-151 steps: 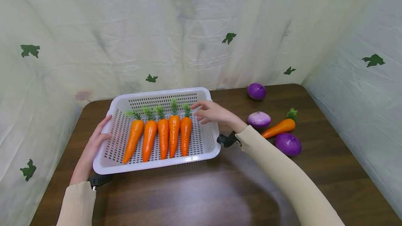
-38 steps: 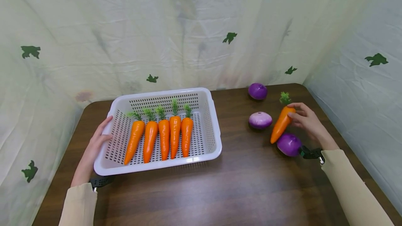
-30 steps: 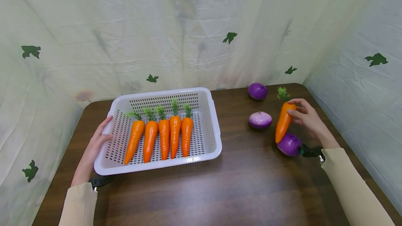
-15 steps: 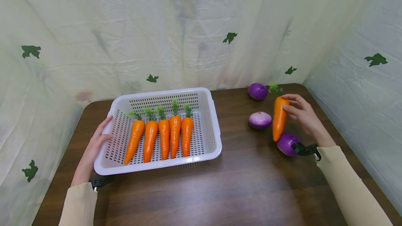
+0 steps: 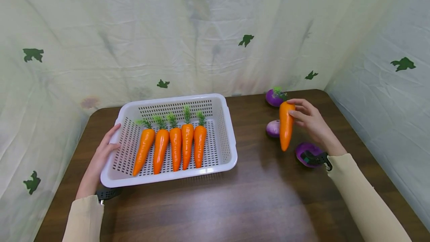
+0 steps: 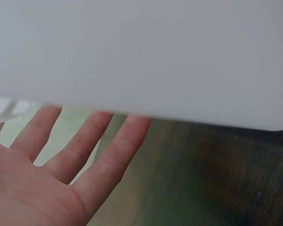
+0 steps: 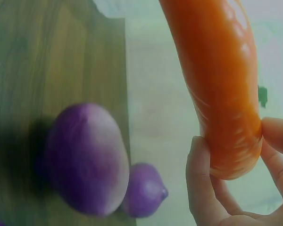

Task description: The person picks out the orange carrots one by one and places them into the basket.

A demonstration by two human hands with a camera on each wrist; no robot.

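My right hand (image 5: 310, 120) pinches a carrot (image 5: 286, 126) near its thick top, thumb on one side and fingers on the other. The carrot hangs above the table, tip down; the right wrist view shows its orange body (image 7: 221, 89) close up. At the left side of a white perforated basket (image 5: 168, 180), my left hand (image 5: 99, 160) rests against the rim. In the left wrist view the left hand's fingers (image 6: 108, 165) are stretched straight, their tips hidden by the basket wall (image 6: 141, 56). Several carrots (image 5: 176, 148) lie side by side in the basket, green tops toward the back.
Purple onion-like vegetables stand on the right of the table (image 5: 218, 212): a dark one (image 5: 273, 98) at the back, a paler one (image 5: 273, 129) partly behind the carrot, another dark one (image 5: 304, 150) under the right wrist. A patterned curtain (image 5: 201, 40) closes off the back.
My right hand has left the basket, picked up the carrot from among the purple vegetables and carried it leftward, turning it more upright. The left hand and basket have barely moved.
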